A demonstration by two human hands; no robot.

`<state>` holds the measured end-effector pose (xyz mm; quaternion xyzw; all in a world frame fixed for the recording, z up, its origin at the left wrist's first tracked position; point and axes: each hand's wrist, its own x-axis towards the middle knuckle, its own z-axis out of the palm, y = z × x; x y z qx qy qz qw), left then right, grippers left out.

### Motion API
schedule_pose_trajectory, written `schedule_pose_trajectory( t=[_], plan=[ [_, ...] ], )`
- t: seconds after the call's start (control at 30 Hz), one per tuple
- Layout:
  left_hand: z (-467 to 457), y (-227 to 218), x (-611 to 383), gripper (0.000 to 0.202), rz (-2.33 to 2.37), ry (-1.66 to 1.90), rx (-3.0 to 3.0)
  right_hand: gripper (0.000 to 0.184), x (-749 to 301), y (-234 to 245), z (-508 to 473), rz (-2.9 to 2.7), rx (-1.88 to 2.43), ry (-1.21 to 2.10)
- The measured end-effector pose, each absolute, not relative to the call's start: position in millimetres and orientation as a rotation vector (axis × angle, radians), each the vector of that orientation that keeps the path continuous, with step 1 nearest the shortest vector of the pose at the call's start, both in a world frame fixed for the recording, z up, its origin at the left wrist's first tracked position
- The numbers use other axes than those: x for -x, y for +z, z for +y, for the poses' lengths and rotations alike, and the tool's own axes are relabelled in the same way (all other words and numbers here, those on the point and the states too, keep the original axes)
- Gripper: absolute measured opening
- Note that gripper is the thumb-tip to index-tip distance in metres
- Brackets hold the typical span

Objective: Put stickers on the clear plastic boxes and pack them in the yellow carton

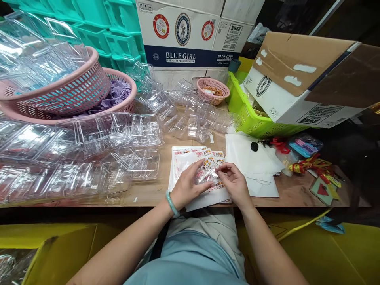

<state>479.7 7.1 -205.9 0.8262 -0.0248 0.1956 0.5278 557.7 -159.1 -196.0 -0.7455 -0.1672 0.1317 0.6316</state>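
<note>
Two hands, the left hand (188, 183) and the right hand (236, 185), are framing a clear plastic box (207, 174), which is sitting between them over cat-printed sticker sheets (208, 200). The left hand is spreading its thumb away from its fingers around the box's left side, and a pale green bracelet (171, 204) is circling that wrist. The right hand's thumb and forefinger are bending close together at the box's right edge; whether they are pinching it, I cannot tell.

Just right of the right hand, white papers (242, 152) are lying in an overlapping pile, with a small black object (254, 147) resting on them. Farther right of that hand, red-and-yellow ribbons (308, 164) are bunching up. Left of the left hand, nested clear containers (68, 136) are stretching in rows. Beyond both hands, a small pink basket (208, 97) is standing behind loose clear cases (194, 122), and a lime-green basket (252, 122) is standing ahead and to the right of the right hand.
</note>
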Motion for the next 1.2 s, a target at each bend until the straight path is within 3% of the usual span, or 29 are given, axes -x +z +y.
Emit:
schedule_pose_trajectory(
  t=[0.23,0.4,0.53,0.73,1.0,1.2],
  plan=[
    [-3.6,-205.7,-480.6,0.048,-0.107,0.694,-2.175,0.022,-542.9,-163.2,-158.6,-0.462,1.843,0.036],
    [-12.8,-200.8,-473.8,0.066,-0.088,0.641,-2.046,0.024,-539.0,-166.5,-156.2,-0.347,1.791,0.204],
    [-17.5,-203.1,-465.9,0.058,-0.027,0.53,-1.95,0.028,-540.1,-167.4,-159.4,-0.288,1.791,0.255],
    [-22.0,-202.5,-462.1,0.071,-0.003,0.477,-1.909,0.023,-539.7,-160.5,-157.0,-0.49,1.994,0.093],
    [-25.9,-206.2,-459.0,0.072,0.035,0.482,-1.912,0.011,-533.8,-157.8,-154.9,-0.572,2.163,-0.04],
    [-26.9,-207.3,-457.9,0.068,0.014,0.513,-1.947,0.017,-531.7,-152.6,-158.6,-0.737,2.266,-0.111]
  ],
)
